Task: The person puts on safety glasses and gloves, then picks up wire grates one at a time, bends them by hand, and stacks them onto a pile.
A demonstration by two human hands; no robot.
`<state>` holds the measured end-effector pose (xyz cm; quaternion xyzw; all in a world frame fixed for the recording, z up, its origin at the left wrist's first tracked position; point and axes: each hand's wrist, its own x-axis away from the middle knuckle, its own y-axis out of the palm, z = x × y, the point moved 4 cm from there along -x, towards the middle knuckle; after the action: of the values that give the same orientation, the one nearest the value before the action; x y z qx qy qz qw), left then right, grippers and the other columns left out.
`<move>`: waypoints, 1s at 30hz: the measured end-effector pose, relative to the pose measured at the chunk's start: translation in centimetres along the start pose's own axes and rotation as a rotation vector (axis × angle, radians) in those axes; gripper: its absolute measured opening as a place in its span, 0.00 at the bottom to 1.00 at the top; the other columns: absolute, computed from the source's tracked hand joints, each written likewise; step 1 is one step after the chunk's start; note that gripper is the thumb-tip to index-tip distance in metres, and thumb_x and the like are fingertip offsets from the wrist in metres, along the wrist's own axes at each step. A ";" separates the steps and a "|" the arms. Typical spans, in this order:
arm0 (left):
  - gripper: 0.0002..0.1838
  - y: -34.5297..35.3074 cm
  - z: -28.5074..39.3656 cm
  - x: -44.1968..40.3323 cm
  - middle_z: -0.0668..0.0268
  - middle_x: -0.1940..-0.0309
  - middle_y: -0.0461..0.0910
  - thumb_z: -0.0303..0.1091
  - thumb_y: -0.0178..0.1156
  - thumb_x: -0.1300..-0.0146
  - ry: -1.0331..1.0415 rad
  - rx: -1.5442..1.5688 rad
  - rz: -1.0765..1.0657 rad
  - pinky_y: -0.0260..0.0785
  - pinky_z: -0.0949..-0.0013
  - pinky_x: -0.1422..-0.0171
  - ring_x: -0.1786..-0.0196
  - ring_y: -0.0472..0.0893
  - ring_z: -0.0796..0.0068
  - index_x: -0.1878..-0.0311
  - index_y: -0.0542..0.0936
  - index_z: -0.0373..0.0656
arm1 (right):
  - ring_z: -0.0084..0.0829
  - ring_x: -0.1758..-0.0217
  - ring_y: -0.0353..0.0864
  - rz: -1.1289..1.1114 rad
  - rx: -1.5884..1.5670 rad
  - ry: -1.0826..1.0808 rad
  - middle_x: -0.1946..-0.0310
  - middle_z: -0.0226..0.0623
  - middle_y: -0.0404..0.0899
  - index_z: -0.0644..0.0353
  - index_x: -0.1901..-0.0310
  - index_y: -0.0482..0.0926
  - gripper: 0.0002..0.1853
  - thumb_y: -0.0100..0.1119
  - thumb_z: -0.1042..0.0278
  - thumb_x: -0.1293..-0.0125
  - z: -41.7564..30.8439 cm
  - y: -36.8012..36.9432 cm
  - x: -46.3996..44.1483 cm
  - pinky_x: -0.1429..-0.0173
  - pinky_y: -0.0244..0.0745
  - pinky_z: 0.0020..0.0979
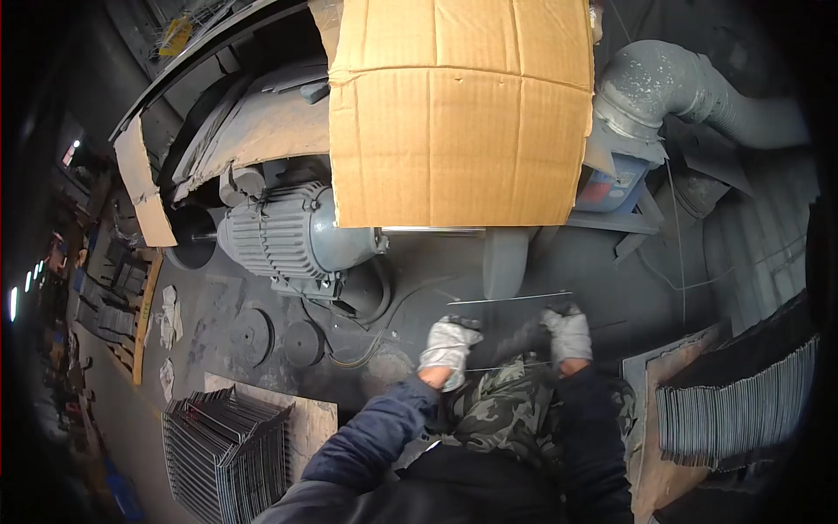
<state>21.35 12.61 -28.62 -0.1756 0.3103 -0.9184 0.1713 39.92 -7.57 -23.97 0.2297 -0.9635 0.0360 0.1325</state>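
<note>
A thin metal frame (511, 299) is stretched between my two gloved hands, its far edge touching or very close to a grinding wheel (504, 262) below the cardboard. My left hand (450, 342), in a white glove with dark fingertips, is closed on the frame's left side. On the right side my right hand (567, 332), gloved the same way, is closed too. The frame's near edge lies above my camouflage trousers. Dark fingertips partly hide where each hand grips.
A large cardboard sheet (463, 113) hangs over the wheel. An electric motor (279, 231) stands left, a duct (655, 83) right. Stacked metal frames (229, 445) lie lower left, another stack (738, 406) lower right. Round discs (304, 343) rest on the floor.
</note>
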 end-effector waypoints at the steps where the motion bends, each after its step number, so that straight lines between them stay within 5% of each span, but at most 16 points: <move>1: 0.10 -0.8 -2.0 0.9 0.69 0.54 0.89 0.42 0.65 0.35 -0.019 0.197 0.051 0.78 0.65 0.43 0.50 0.87 0.69 0.54 0.89 0.53 | 0.24 0.69 0.80 -0.014 0.064 0.010 0.67 0.29 0.85 0.60 0.57 0.83 0.10 0.73 0.69 0.38 -0.3 2.1 0.6 0.61 0.78 0.32; 4: 0.08 -4.6 -5.3 4.5 0.64 0.61 0.90 0.37 0.70 0.36 0.335 -0.574 0.245 0.80 0.69 0.53 0.59 0.88 0.72 0.58 0.88 0.46 | 0.24 0.69 0.80 -0.098 0.058 0.025 0.68 0.28 0.85 0.61 0.57 0.84 0.13 0.75 0.69 0.40 1.1 8.4 1.5 0.62 0.76 0.32; 5: 0.08 -5.8 -5.0 4.5 0.64 0.61 0.90 0.37 0.68 0.37 0.037 -0.484 0.038 0.80 0.68 0.54 0.60 0.88 0.69 0.57 0.89 0.48 | 0.24 0.69 0.80 -0.108 0.146 0.038 0.68 0.27 0.85 0.62 0.56 0.84 0.14 0.77 0.69 0.41 2.1 9.5 1.2 0.61 0.77 0.32; 9: 0.08 -6.9 -2.9 7.6 0.70 0.69 0.88 0.41 0.64 0.36 -0.322 0.400 0.255 0.77 0.65 0.61 0.64 0.87 0.69 0.64 0.87 0.49 | 0.24 0.65 0.82 -0.177 -0.042 0.023 0.64 0.28 0.86 0.60 0.54 0.84 0.12 0.74 0.75 0.38 2.4 8.8 2.2 0.60 0.78 0.31; 12: 0.07 -5.0 -1.3 6.8 0.71 0.68 0.88 0.40 0.63 0.34 0.100 -0.282 0.305 0.77 0.64 0.58 0.64 0.86 0.68 0.64 0.86 0.50 | 0.25 0.60 0.84 -0.195 -0.210 -0.063 0.61 0.30 0.86 0.60 0.52 0.83 0.11 0.70 0.81 0.36 -1.6 5.7 4.9 0.56 0.81 0.32; 15: 0.04 -3.9 3.9 8.3 0.72 0.64 0.88 0.34 0.62 0.31 0.101 -0.173 0.255 0.76 0.66 0.54 0.63 0.83 0.74 0.59 0.85 0.50 | 0.32 0.50 0.86 -0.179 -0.342 -0.112 0.55 0.37 0.85 0.64 0.46 0.81 0.17 0.68 0.87 0.37 -4.1 0.9 8.6 0.43 0.87 0.38; 17: 0.05 -1.8 2.9 8.1 0.67 0.59 0.88 0.26 0.60 0.30 0.180 0.694 0.289 0.78 0.69 0.51 0.59 0.84 0.76 0.54 0.83 0.44 | 0.38 0.46 0.86 -0.141 -0.505 -0.138 0.49 0.42 0.84 0.65 0.41 0.79 0.19 0.67 0.83 0.33 -5.9 -1.7 11.0 0.40 0.88 0.42; 19: 0.09 -3.5 8.9 10.0 0.60 0.54 0.88 0.18 0.59 0.32 0.356 0.739 0.372 0.81 0.69 0.48 0.55 0.86 0.73 0.51 0.81 0.38 | 0.47 0.39 0.84 -0.123 -0.153 -0.460 0.37 0.50 0.79 0.68 0.33 0.73 0.22 0.60 0.71 0.24 -8.1 -3.6 14.2 0.36 0.87 0.49; 20: 0.11 -4.3 11.4 11.0 0.59 0.53 0.87 0.17 0.57 0.32 0.389 1.001 0.370 0.82 0.69 0.50 0.56 0.87 0.72 0.49 0.80 0.37 | 0.46 0.37 0.82 -0.131 -0.336 -0.340 0.37 0.50 0.79 0.68 0.33 0.73 0.22 0.61 0.74 0.27 -8.7 -4.7 15.4 0.34 0.85 0.49; 21: 0.13 -5.3 12.8 11.7 0.51 0.50 0.87 0.14 0.58 0.35 0.308 0.986 0.302 0.84 0.64 0.45 0.52 0.88 0.66 0.48 0.80 0.31 | 0.45 0.35 0.81 -0.144 -0.520 -0.222 0.37 0.49 0.79 0.67 0.34 0.74 0.23 0.62 0.77 0.30 -10.0 -5.6 16.5 0.32 0.83 0.48; 23: 0.13 -6.2 15.1 12.5 0.55 0.50 0.87 0.14 0.66 0.40 0.415 0.950 0.314 0.81 0.64 0.40 0.47 0.87 0.65 0.52 0.83 0.35 | 0.46 0.31 0.79 -0.174 -0.772 -0.117 0.35 0.51 0.78 0.66 0.34 0.74 0.22 0.59 0.76 0.29 -9.6 -7.3 17.3 0.29 0.80 0.50; 26: 0.11 -7.9 17.7 13.5 0.56 0.50 0.87 0.15 0.70 0.42 0.635 0.776 0.380 0.78 0.61 0.32 0.42 0.86 0.62 0.57 0.85 0.39 | 0.45 0.30 0.78 -0.059 -0.270 -0.495 0.34 0.49 0.77 0.65 0.34 0.74 0.23 0.60 0.77 0.30 -12.2 -7.1 20.0 0.29 0.80 0.49; 30: 0.10 -10.0 19.5 15.5 0.56 0.49 0.87 0.17 0.69 0.42 0.758 0.615 0.455 0.76 0.58 0.30 0.41 0.85 0.59 0.58 0.86 0.41 | 0.38 0.28 0.76 -0.038 0.047 -0.646 0.34 0.45 0.78 0.61 0.33 0.72 0.27 0.63 0.83 0.33 -13.8 -7.1 21.5 0.34 0.82 0.40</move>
<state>14.04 3.63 -4.45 0.2983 0.0973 -0.9055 0.2856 27.94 -21.44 -4.73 0.2500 -0.9502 -0.0191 -0.1850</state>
